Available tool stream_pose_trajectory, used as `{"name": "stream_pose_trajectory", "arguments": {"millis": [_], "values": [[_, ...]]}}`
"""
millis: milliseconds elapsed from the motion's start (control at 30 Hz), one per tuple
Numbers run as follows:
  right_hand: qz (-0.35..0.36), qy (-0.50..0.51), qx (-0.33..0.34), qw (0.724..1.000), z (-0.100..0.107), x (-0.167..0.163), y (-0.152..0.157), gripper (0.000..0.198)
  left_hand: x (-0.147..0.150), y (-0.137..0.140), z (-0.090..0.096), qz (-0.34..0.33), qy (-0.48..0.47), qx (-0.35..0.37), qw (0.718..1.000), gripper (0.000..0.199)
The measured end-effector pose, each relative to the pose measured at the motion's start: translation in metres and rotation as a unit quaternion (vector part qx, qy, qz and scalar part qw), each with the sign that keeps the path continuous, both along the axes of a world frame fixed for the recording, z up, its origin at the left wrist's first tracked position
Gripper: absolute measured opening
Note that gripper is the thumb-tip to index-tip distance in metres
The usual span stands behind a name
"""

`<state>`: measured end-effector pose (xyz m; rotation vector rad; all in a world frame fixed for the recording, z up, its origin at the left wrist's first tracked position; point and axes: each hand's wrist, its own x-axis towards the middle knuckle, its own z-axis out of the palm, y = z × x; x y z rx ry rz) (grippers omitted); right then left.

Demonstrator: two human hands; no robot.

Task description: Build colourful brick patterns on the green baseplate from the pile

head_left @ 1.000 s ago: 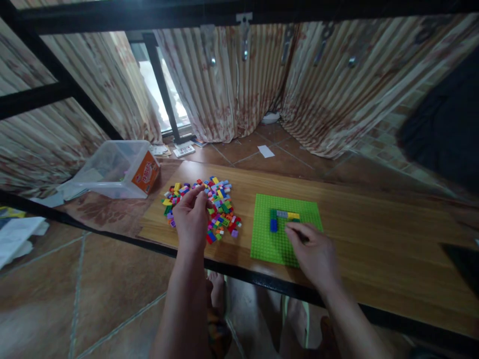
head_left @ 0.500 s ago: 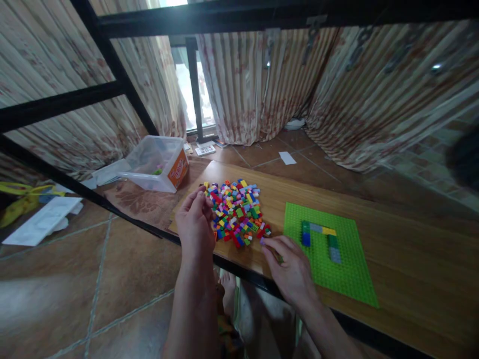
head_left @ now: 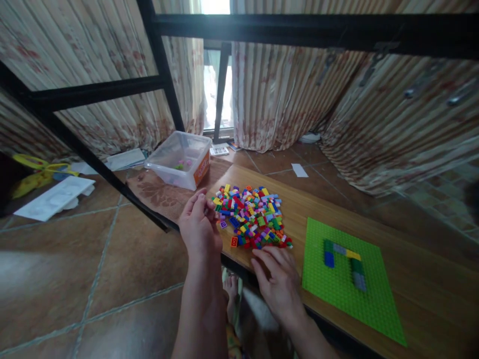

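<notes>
I see a three-sided, multicoloured plastic-brick outline [head_left: 353,255] on the square green baseplate [head_left: 333,299]; a mixed-colour plastic brick pile [head_left: 258,214] lies unused on the wooden table [head_left: 295,212]. Beside it, my left hand [head_left: 200,224] and right hand [head_left: 279,279] curl; whether fingers grip, I can't tell.

Beyond a black frame [head_left: 299,31] I see striped curtains [head_left: 280,99], parted at a bright window [head_left: 211,89]. A white paper [head_left: 300,170] lies ahead of me on the tiled floor [head_left: 149,234]; to my left, a white panel [head_left: 52,198] sits near a yellow object [head_left: 30,184].
</notes>
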<state>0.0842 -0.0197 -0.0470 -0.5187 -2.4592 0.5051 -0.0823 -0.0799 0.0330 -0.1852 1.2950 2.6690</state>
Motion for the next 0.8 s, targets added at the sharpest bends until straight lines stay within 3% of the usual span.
{"name": "stream_pose_trajectory", "arguments": {"millis": [167,433,633,800], "values": [[-0.022,-0.011,0.036,0.999,0.009,-0.044,-0.002,0.02,-0.009,-0.01,-0.002,0.033,-0.013,0.009,0.999,0.022],[-0.075,-0.119,0.051,0.989,0.02,-0.1,0.001,0.019,-0.014,-0.017,0.0,0.045,-0.02,0.012,0.999,0.023],[-0.098,-0.143,0.01,0.985,0.029,-0.109,-0.004,0.014,-0.016,-0.017,0.0,0.029,-0.015,-0.013,0.999,0.021],[-0.07,-0.084,-0.062,0.992,0.055,-0.081,0.005,0.018,-0.015,-0.011,0.001,0.018,0.034,-0.074,0.997,0.014]]}}
